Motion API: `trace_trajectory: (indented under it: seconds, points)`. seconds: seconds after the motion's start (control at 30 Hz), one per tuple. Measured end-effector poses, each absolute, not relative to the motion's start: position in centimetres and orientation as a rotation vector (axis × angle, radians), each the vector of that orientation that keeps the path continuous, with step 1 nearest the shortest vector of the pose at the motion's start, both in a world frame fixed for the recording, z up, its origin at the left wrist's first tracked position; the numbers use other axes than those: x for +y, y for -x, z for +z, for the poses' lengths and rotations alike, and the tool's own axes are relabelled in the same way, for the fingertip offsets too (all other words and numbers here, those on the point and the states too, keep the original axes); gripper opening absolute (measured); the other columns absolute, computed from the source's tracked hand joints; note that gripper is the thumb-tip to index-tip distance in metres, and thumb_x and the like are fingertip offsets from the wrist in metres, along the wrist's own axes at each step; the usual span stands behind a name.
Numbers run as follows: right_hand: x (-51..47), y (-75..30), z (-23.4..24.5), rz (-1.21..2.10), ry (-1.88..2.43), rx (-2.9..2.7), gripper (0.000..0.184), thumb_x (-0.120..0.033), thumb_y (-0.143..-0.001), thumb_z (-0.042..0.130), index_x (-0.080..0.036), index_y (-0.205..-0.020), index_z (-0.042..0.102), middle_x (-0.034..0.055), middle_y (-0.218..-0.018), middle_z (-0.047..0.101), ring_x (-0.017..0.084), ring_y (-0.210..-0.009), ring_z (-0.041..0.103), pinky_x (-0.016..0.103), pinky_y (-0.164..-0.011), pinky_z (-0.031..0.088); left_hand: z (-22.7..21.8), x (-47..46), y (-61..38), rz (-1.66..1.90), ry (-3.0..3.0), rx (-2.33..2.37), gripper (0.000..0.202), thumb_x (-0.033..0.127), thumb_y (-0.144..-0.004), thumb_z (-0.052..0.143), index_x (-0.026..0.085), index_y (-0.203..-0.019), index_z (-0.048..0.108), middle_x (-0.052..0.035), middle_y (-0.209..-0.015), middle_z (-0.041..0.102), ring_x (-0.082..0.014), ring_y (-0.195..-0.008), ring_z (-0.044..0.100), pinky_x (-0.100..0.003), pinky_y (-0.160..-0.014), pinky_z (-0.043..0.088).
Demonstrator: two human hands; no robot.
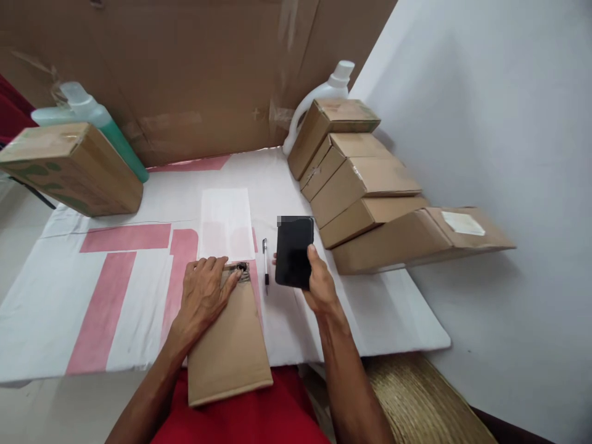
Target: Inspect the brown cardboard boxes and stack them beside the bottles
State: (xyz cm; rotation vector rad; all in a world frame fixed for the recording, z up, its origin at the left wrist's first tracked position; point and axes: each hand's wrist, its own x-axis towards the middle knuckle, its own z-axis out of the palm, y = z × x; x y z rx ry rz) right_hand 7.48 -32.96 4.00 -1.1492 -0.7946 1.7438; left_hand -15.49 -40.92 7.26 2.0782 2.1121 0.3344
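Observation:
My right hand [319, 285] grips a black phone [294, 250] from below, thumb on its screen, held just above the white and pink table cover [115, 290]. My left hand [202, 291] lies flat with fingers stretched out on the top end of a brown paper envelope [230, 345], close to its dark clasp [241, 267]. The envelope hangs over the table's near edge toward my lap. A pen [265, 264] lies between the envelope and the phone. A white sheet of paper [226, 223] lies just beyond my left hand.
Several cardboard boxes [370, 197] lean in a row at the right, against a white jug [330, 92]. Another cardboard box [69, 165] and a green bottle [99, 123] stand at the back left. A cardboard wall [194, 68] closes the back. A woven stool [425, 401] sits lower right.

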Motion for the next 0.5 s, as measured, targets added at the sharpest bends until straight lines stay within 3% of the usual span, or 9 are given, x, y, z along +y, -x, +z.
trace_trajectory:
  seconds: [0.1,0.2,0.33,0.5]
  points:
    - [-30.1,-8.6,0.9,1.342,1.471,-1.123,0.064,-0.080,-0.087,0.051,-0.019,-0.087,0.069,0.0063,-0.082,0.073,0.022,-0.078,0.067,0.034,-0.072,0.054,7.3,-41.0,15.5,0.348,-2.064,2.110,0.038,0.046,-0.107,0.046,0.020,-0.125,0.066,-0.0086,-0.110,0.074,-0.0290,-0.104,0.065,-0.048,-0.096,0.042]
    - [-28.9,-9.0,-1.6,1.060,1.652,-1.336,0.059,-0.080,-0.084,0.048,-0.023,-0.068,0.052,-0.0014,-0.063,0.055,0.017,-0.064,0.049,0.030,-0.062,0.040,7.4,-41.0,15.5,0.361,-2.044,2.107,0.039,0.046,-0.107,0.045,0.019,-0.127,0.065,-0.0095,-0.110,0.073,-0.0286,-0.104,0.065,-0.049,-0.097,0.042]
    - [-29.0,-8.6,-2.3,0.969,1.702,-1.467,0.045,-0.064,-0.088,0.051,-0.024,-0.069,0.049,-0.0040,-0.060,0.046,0.016,-0.064,0.041,0.030,-0.063,0.032,7.6,-41.1,15.7,0.484,-2.016,2.058,0.037,0.043,-0.106,0.048,0.018,-0.129,0.063,-0.0108,-0.116,0.071,-0.0287,-0.108,0.063,-0.048,-0.099,0.044]
    - [-29.4,-6.9,-1.8,0.890,1.736,-1.626,0.031,-0.046,-0.093,0.052,-0.019,-0.087,0.066,0.0091,-0.081,0.066,0.025,-0.082,0.056,0.035,-0.078,0.040,8.2,-41.5,16.6,0.843,-1.970,1.993,0.034,0.039,-0.104,0.053,0.020,-0.130,0.061,-0.0118,-0.128,0.067,-0.0276,-0.121,0.060,-0.047,-0.106,0.045]
